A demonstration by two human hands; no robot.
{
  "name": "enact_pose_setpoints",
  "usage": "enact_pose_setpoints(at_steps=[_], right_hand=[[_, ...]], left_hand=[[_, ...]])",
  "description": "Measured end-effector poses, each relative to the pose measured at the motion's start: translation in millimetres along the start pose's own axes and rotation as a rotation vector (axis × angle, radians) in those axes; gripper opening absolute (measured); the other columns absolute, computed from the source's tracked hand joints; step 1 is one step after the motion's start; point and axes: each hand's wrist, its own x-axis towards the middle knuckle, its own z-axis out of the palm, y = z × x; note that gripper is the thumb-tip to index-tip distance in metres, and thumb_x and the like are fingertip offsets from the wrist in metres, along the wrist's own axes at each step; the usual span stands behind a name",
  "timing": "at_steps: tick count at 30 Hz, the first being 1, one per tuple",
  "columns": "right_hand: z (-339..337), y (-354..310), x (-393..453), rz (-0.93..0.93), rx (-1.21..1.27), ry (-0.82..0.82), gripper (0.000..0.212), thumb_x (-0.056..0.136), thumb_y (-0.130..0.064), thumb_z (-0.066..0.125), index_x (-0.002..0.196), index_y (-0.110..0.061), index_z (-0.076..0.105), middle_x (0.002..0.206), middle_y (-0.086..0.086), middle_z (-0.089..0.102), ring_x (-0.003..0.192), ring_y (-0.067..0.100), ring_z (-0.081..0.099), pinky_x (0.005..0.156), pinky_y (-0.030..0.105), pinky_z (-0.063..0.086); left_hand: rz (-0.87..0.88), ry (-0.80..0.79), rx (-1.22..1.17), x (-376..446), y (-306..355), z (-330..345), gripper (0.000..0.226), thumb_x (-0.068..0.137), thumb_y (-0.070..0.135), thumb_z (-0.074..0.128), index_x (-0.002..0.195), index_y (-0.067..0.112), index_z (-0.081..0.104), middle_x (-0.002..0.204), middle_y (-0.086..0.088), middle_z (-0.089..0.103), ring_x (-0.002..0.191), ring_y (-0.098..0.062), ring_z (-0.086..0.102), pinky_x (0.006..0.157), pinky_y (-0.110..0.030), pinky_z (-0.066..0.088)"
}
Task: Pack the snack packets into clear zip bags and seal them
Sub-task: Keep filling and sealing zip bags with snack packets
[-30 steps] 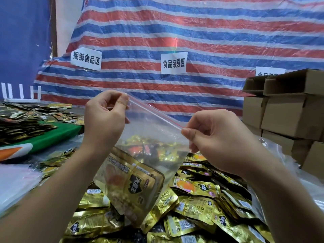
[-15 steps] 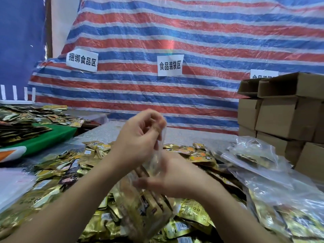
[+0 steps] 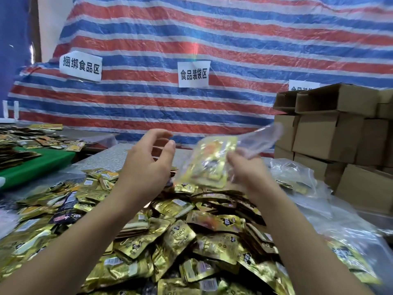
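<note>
Above the heap of gold snack packets [image 3: 170, 241], the right hand [image 3: 244, 167] grips a filled, blurred zip bag [image 3: 212, 162]; the left hand [image 3: 146, 165] is loosely spread beside it, holding nothing.

Backed by a red, white and blue striped tarp [image 3: 234, 39] bearing 3 white paper signs [image 3: 193, 74]. Stacked cardboard boxes [image 3: 331, 133] at right; green mat [image 3: 32, 165] at left.

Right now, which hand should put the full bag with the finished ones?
Probably the right hand. It already grips the filled zip bag, and the heap of packed bags lies on its side. The left hand is open and holds nothing.
</note>
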Motion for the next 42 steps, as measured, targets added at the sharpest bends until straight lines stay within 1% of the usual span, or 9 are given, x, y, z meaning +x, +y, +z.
enact_pose_setpoints(at_steps=[5,10,12,20,23,27,31,35,42], right_hand=[[-45,14,56,0.181,0.302,0.238,0.024,0.102,-0.006,0.042,0.123,-0.006,0.053,0.093,0.016,0.066,0.057,0.024,0.071,0.042,0.03,0.054],[-65,58,80,0.342,0.123,0.326,0.044,0.101,0.002,0.036,0.144,-0.005,0.035,0.129,0.025,0.056,0.086,0.04,0.071,0.079,0.053,0.06],[-66,62,78,0.306,-0.106,0.423,0.035,0.097,-0.004,0.05,0.131,0.0,0.045,0.107,0.024,0.062,0.062,0.03,0.064,0.051,0.037,0.06],[-54,43,66,0.348,-0.344,0.197,0.025,0.102,-0.018,0.043,0.115,0.003,0.05,0.087,0.018,0.068,0.063,0.025,0.064,0.044,0.028,0.046],[-53,46,68,0.377,-0.006,0.129,0.029,0.104,-0.015,0.049,0.126,0.003,0.048,0.099,0.023,0.068,0.078,0.024,0.071,0.042,0.023,0.052],[-49,48,71,0.442,0.429,0.082,0.036,0.102,-0.02,0.052,0.132,0.001,0.046,0.113,0.027,0.063,0.099,0.028,0.07,0.078,0.03,0.061],[-41,47,69,0.467,0.408,0.064,0.036,0.104,-0.02,0.05,0.131,0.004,0.045,0.105,0.027,0.06,0.095,0.031,0.067,0.081,0.037,0.055],[-34,40,61,0.39,0.322,0.245,0.052,0.103,-0.016,0.05,0.15,-0.002,0.032,0.148,0.022,0.042,0.128,0.033,0.053,0.109,0.042,0.046],[-10,18,16,-0.225,-0.132,0.408,0.022,0.098,-0.015,0.051,0.117,-0.012,0.06,0.109,-0.001,0.065,0.073,0.003,0.053,0.057,0.022,0.043]], left_hand=[[0.012,-0.034,-0.024,-5,5,3,0.012,0.101,0.027,0.05,0.097,0.034,0.059,0.087,0.011,0.066,0.074,-0.007,0.066,0.054,-0.014,0.048],[-0.002,-0.095,-0.031,-5,6,0,0.013,0.101,0.026,0.05,0.095,0.029,0.062,0.079,0.008,0.067,0.066,-0.013,0.067,0.052,-0.02,0.051],[0.0,-0.108,-0.026,-5,7,-1,0.015,0.1,0.027,0.05,0.093,0.028,0.063,0.077,0.006,0.067,0.063,-0.014,0.067,0.055,-0.026,0.055],[-0.008,-0.128,-0.003,-5,5,2,0.016,0.1,0.026,0.051,0.094,0.026,0.065,0.077,0.008,0.068,0.058,-0.012,0.067,0.055,-0.027,0.056],[-0.018,-0.143,-0.018,-6,5,3,0.015,0.1,0.026,0.051,0.095,0.025,0.065,0.076,0.009,0.067,0.057,-0.012,0.066,0.053,-0.023,0.054],[-0.011,-0.169,-0.023,-9,7,4,0.016,0.1,0.024,0.051,0.092,0.025,0.065,0.076,0.01,0.067,0.059,-0.009,0.065,0.051,-0.016,0.048],[-0.018,-0.181,-0.011,-9,7,4,0.017,0.1,0.024,0.051,0.09,0.025,0.065,0.075,0.008,0.067,0.059,-0.011,0.065,0.051,-0.021,0.052],[-0.025,-0.199,0.007,-9,7,4,0.019,0.101,0.024,0.051,0.089,0.023,0.066,0.074,0.006,0.068,0.059,-0.016,0.066,0.058,-0.04,0.057],[-0.044,-0.199,0.036,-10,8,5,0.025,0.101,0.024,0.051,0.082,0.021,0.067,0.069,0.007,0.068,0.062,-0.021,0.066,0.063,-0.049,0.056]])
